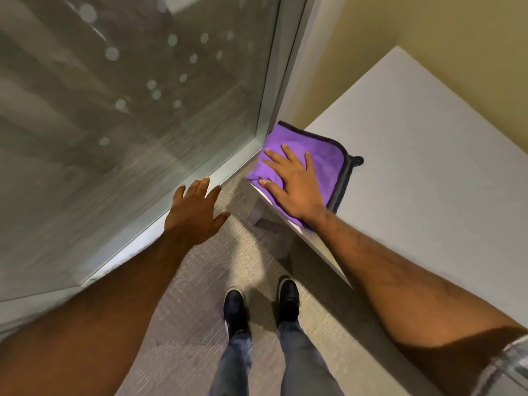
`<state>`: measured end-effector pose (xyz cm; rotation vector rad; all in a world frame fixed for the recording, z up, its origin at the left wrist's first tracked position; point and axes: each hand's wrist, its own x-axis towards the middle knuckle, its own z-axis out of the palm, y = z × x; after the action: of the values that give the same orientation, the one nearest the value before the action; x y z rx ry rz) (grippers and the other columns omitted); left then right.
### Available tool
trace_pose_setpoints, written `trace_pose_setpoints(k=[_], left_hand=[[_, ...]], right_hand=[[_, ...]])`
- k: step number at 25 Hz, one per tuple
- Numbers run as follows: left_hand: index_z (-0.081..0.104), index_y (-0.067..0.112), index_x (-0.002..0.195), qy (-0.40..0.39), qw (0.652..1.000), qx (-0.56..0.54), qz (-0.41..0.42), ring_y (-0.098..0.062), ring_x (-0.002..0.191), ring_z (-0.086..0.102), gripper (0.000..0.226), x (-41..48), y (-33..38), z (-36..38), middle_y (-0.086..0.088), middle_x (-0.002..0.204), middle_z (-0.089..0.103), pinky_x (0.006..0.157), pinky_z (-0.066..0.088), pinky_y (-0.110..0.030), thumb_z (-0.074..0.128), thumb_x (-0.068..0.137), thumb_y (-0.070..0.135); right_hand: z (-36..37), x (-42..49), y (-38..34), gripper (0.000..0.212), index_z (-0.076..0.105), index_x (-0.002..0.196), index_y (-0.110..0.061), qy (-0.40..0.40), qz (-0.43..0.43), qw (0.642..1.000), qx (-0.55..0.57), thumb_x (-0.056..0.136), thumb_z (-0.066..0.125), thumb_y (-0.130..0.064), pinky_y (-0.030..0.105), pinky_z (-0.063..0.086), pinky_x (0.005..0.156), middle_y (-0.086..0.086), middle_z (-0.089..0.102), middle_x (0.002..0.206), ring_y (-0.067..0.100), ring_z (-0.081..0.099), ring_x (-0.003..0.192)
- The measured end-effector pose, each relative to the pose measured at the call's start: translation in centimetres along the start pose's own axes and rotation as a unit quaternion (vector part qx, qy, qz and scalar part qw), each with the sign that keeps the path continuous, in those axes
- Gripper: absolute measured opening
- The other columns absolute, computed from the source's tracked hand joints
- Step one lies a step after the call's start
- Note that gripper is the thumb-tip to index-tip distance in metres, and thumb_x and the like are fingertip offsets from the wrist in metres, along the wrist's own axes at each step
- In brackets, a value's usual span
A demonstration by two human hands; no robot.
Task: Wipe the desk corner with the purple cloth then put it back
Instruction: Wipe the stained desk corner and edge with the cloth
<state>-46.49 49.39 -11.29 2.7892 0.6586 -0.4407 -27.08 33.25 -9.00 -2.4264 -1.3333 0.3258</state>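
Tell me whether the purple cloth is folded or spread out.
Folded: the purple cloth shows doubled dark-trimmed edges along its right side, lying flat on the desk corner under the right hand.

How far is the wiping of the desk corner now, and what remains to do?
In hand: the right hand presses flat on the purple cloth, which lies folded on the desk corner, partly over its edge. How much is already wiped cannot be told. The left hand is free, above the floor. Left: finish wiping, then put the cloth back.

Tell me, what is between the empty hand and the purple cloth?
Only carpet floor, down below. The left hand hangs open in the air beside the desk, while the right hand lies flat on the purple cloth. The head view shows this.
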Motion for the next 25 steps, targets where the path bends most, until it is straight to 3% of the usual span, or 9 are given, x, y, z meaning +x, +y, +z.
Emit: trace_pose_setpoints(k=[2,4,6,8,12,16,19,25], left_hand=[[0.025,0.021,0.152,-0.003,1.0,-0.002,-0.001,-0.029,0.151,0.017,0.075,0.0,0.0,-0.1,-0.013,0.164,0.019,0.121,0.011,-0.053,0.03,0.092,0.065],[0.025,0.021,0.152,0.006,1.0,-0.001,0.001,-0.029,0.151,0.017,0.075,0.1,0.1,-0.3,-0.012,0.164,0.019,0.121,0.011,-0.053,0.03,0.092,0.066],[0.025,0.021,0.152,0.019,1.0,-0.009,-0.002,-0.029,0.151,0.018,0.075,0.1,-0.2,-0.4,-0.012,0.163,0.02,0.121,0.011,-0.052,0.031,0.092,0.065],[0.026,0.022,0.152,0.023,0.999,-0.021,-0.007,-0.029,0.151,0.018,0.075,0.1,-0.4,-0.2,-0.012,0.163,0.021,0.121,0.012,-0.052,0.032,0.091,0.065],[0.027,0.022,0.151,0.023,0.999,-0.035,-0.023,-0.029,0.15,0.019,0.075,-0.5,-0.8,0.5,-0.012,0.163,0.022,0.121,0.013,-0.053,0.033,0.091,0.066],[0.027,0.021,0.151,0.014,0.999,-0.034,-0.034,-0.028,0.15,0.019,0.074,-0.7,-0.6,0.3,-0.012,0.163,0.021,0.121,0.013,-0.052,0.034,0.091,0.065],[0.029,0.021,0.151,0.025,0.998,-0.041,-0.034,-0.028,0.15,0.02,0.074,-1.0,-0.2,0.1,-0.012,0.162,0.023,0.121,0.013,-0.052,0.036,0.091,0.064],[0.036,0.018,0.147,0.06,0.994,-0.081,-0.032,-0.028,0.148,0.025,0.071,-1.8,-0.9,1.4,-0.014,0.159,0.03,0.118,0.016,-0.053,0.042,0.091,0.06]], right_hand=[[-0.3,-3.0,2.0,0.055,0.045,0.142,-0.031,0.029,0.022,0.999,0.002,0.097,0.033,-0.059,0.064,0.008,0.118,-0.005,0.039,0.156,0.021,0.024,0.149],[-1.1,-3.6,4.4,0.056,0.042,0.144,-0.03,0.06,0.107,0.991,-0.045,0.098,0.029,-0.059,0.063,0.004,0.12,0.0,0.033,0.16,0.024,0.021,0.15],[-1.5,-1.1,5.7,0.06,0.039,0.147,-0.029,0.061,0.193,0.976,-0.076,0.097,0.027,-0.062,0.062,0.001,0.118,0.005,0.024,0.163,0.028,0.016,0.151],[-2.0,2.5,6.0,0.06,0.04,0.145,-0.029,0.068,0.223,0.97,-0.067,0.097,0.028,-0.063,0.065,0.001,0.118,0.006,0.023,0.163,0.028,0.015,0.151],[-2.3,7.3,5.0,0.053,0.05,0.138,-0.025,0.059,0.174,0.981,-0.062,0.097,0.037,-0.057,0.065,0.003,0.116,0.001,0.041,0.155,0.025,0.023,0.149],[-0.3,6.0,0.2,0.048,0.059,0.128,-0.023,-0.018,0.021,0.999,-0.046,0.095,0.044,-0.055,0.061,0.006,0.118,0.001,0.062,0.135,0.022,0.046,0.134],[-0.1,2.8,0.1,0.047,0.058,0.129,-0.023,-0.031,-0.077,0.997,0.0,0.095,0.044,-0.053,0.058,0.007,0.119,0.0,0.061,0.136,0.02,0.045,0.135],[-1.4,4.8,-0.2,0.046,0.06,0.126,-0.021,-0.023,-0.027,0.999,-0.035,0.095,0.045,-0.051,0.06,0.01,0.117,0.002,0.062,0.134,0.022,0.047,0.133]])
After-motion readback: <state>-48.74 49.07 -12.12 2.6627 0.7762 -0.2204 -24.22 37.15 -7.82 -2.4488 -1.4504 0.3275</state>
